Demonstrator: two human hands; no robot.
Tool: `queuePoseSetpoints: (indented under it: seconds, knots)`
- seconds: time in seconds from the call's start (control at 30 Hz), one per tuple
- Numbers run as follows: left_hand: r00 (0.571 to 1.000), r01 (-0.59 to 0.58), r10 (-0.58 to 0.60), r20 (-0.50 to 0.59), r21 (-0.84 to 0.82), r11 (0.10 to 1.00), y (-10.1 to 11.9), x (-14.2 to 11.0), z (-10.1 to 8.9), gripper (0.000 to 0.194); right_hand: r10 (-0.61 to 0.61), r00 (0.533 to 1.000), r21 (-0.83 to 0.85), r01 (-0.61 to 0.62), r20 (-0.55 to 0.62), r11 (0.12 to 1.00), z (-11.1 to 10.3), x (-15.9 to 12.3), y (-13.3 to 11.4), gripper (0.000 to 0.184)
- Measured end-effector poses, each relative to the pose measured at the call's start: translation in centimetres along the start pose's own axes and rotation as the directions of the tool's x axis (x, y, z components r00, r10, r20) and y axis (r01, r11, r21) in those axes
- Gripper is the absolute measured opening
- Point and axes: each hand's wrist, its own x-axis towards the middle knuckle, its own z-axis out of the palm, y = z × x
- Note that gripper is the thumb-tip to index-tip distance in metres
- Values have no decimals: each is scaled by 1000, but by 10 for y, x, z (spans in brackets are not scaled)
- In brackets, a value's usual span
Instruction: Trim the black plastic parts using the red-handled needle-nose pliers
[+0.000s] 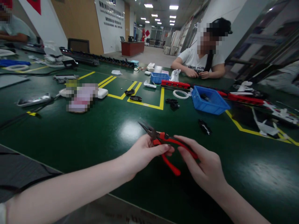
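Writing that can be read is scarce: the white shirt of the person (201, 59) seated across the surface shows "NEW YOR" in dark letters, and the lettering on the white wall panel at the back is too small to make out.

Left hand (142, 154) comes in from the lower left, its grip closed around the pliers (164, 141) near the pivot, thumb laid along the upper red handle. The dark, pointed jaws stick out up and to the left, slightly parted, just above the green surface (93, 133). Right hand (202, 168) reaches in from the lower right; its fingers curl over the end of the upper red handle, touching it, while the lower handle hangs free below between the two hands.

Far left lie a grey power strip (35, 100) and black cables. Yellow tape lines (144, 104) mark a box farther back, with small black parts (135, 98) on them. A white ring (181, 94) lies beside a blue bin (211, 102), and a small black part (205, 127) lies near, just beyond the right hand. Long red strips (175, 84) run behind the bin. White plastic pieces (266, 127) lie at far right.
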Motion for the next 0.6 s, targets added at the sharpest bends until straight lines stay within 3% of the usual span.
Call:
queuePoseSetpoints:
  seconds: [0.13, 0.3, 0.5, 0.6]
  knots:
    - [997, 66, -66, 30, 13, 998, 8, 2, 1, 24, 6, 999, -36, -8, -34, 999, -2, 1, 8, 25]
    - [999, 35, -36, 21, 67, 997, 9, 13, -3, 19, -18, 1000, -37, 18, -6, 999, -4, 4, 12, 30]
    - [999, 6, -5, -50, 16, 1000, 9, 25, -1, 23, -6, 1000, -274, 0, -21, 962, 9, 3, 2, 81]
    - [999, -11, 12, -38, 29, 1000, 10, 31, 5, 25, -4, 999, -328, -13, -52, 945, 11, 2, 3, 81]
